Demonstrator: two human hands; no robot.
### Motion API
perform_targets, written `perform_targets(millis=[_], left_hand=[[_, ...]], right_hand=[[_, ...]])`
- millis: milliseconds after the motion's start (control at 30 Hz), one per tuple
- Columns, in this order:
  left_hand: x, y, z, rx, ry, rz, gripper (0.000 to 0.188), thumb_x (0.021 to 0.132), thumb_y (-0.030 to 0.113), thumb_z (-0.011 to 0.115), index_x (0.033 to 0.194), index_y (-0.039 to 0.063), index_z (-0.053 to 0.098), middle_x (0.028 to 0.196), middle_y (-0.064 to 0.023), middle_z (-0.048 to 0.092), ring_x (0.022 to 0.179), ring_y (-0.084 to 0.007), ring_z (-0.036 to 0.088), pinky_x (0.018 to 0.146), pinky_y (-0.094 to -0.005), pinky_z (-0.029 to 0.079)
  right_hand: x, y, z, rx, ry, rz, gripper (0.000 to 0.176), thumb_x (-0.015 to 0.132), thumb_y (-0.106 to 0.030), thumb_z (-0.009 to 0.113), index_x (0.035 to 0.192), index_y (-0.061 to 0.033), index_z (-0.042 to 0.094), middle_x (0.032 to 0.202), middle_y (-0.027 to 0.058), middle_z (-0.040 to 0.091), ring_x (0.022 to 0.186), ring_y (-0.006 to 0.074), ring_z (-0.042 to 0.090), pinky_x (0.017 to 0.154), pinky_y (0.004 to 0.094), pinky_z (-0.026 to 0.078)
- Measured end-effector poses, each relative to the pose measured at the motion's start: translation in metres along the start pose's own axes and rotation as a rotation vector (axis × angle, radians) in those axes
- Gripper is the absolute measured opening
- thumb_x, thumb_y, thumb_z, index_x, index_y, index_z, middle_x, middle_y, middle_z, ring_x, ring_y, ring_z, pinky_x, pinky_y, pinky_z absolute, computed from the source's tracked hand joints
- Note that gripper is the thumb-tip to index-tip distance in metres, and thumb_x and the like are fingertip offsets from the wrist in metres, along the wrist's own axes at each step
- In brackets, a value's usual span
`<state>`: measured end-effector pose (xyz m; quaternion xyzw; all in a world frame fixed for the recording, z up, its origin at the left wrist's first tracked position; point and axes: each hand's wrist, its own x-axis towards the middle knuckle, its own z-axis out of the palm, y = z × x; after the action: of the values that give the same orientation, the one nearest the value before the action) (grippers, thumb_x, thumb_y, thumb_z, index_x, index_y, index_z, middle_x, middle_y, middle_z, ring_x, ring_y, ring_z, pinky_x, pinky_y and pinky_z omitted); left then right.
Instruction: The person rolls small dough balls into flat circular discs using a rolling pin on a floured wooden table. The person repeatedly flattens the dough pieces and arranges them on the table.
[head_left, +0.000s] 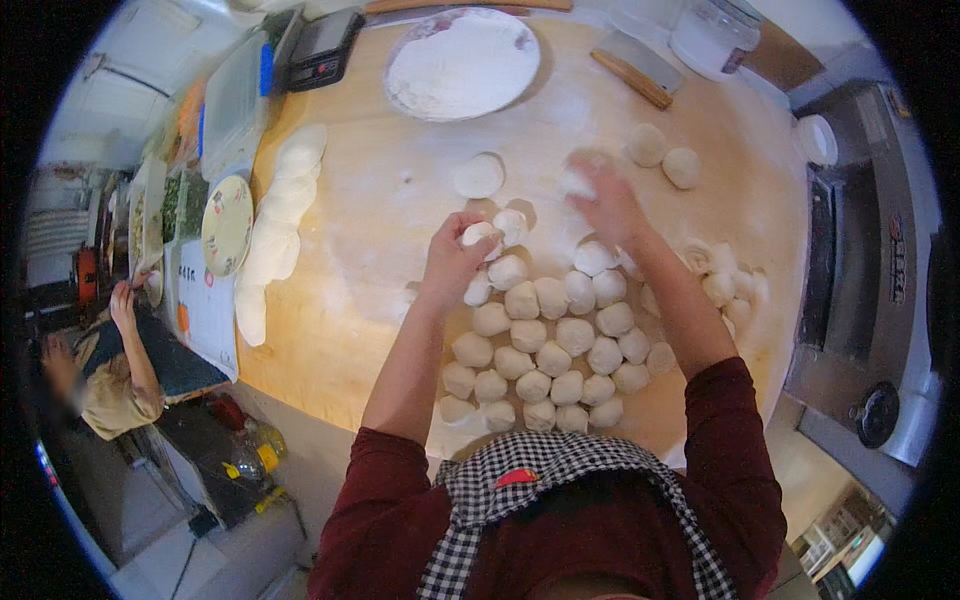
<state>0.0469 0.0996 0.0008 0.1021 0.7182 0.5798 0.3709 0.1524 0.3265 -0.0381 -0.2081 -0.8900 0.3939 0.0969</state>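
Observation:
My left hand grips a small ball of white dough at the upper left edge of a large group of dough balls on the floured wooden board. My right hand, blurred, is over the board to the right; something white, likely dough, shows at its fingers, and whether it is gripped cannot be told. A flattened dough disc lies above my left hand. Two dough pieces sit right of my right hand. Overlapping thin dough wrappers form a row at the left.
A plate of flour, a kitchen scale and a dough scraper with wooden handle stand at the back. More dough pieces lie beyond my right forearm. A patterned plate is at the left edge. Another person works at far left.

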Motion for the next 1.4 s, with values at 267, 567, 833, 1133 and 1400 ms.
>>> perform_targets(millis=[267,567,833,1133,1400], left_hand=[[-0.007,-0.009,-0.006,-0.293,0.030,-0.094,0.036,0.077,0.009,0.071,0.108,0.004,0.052,0.088,-0.0049,0.060,0.071,-0.0107,0.058,0.061,-0.0241,0.050],[0.005,0.003,0.002,-0.433,-0.089,-0.093,0.035,0.078,0.005,0.068,0.110,0.005,0.053,0.093,-0.0058,0.060,0.079,-0.0124,0.059,0.066,-0.0268,0.053],[0.008,0.014,0.003,-0.346,0.094,0.128,0.030,0.079,0.007,0.066,0.108,0.005,0.056,0.097,-0.0065,0.058,0.086,-0.0146,0.058,0.069,-0.0280,0.051],[0.035,-0.024,-0.024,1.335,0.417,0.647,0.051,0.086,0.033,0.053,0.129,0.008,0.046,0.129,-0.0244,0.043,0.121,-0.0369,0.039,0.098,-0.0474,0.034],[0.040,0.012,-0.005,0.655,0.153,0.384,0.057,0.084,0.029,0.057,0.135,0.008,0.039,0.138,-0.0160,0.035,0.125,-0.0344,0.036,0.102,-0.0466,0.032]], right_hand=[[0.029,0.006,-0.009,-0.695,0.161,-0.189,0.059,0.078,-0.049,0.060,0.116,-0.0044,0.054,0.121,0.0181,0.050,0.111,0.0339,0.048,0.096,0.0452,0.037],[0.055,0.011,0.011,-0.140,0.471,-0.206,0.062,0.085,-0.034,0.058,0.134,-0.0042,0.036,0.134,0.0198,0.040,0.123,0.0360,0.038,0.102,0.0451,0.030],[-0.018,-0.047,-0.019,0.733,-0.094,0.259,0.041,0.083,-0.017,0.064,0.119,-0.0052,0.050,0.105,0.0116,0.061,0.083,0.0187,0.059,0.076,0.0356,0.049],[-0.030,0.032,-0.026,-0.718,0.224,-0.019,0.057,0.083,-0.039,0.058,0.127,-0.0055,0.044,0.135,0.0223,0.038,0.124,0.0393,0.036,0.098,0.0467,0.036],[0.024,0.053,-0.008,-0.222,0.416,0.022,0.065,0.084,-0.038,0.058,0.136,-0.0072,0.035,0.137,0.0200,0.034,0.128,0.0360,0.031,0.105,0.0476,0.025]])
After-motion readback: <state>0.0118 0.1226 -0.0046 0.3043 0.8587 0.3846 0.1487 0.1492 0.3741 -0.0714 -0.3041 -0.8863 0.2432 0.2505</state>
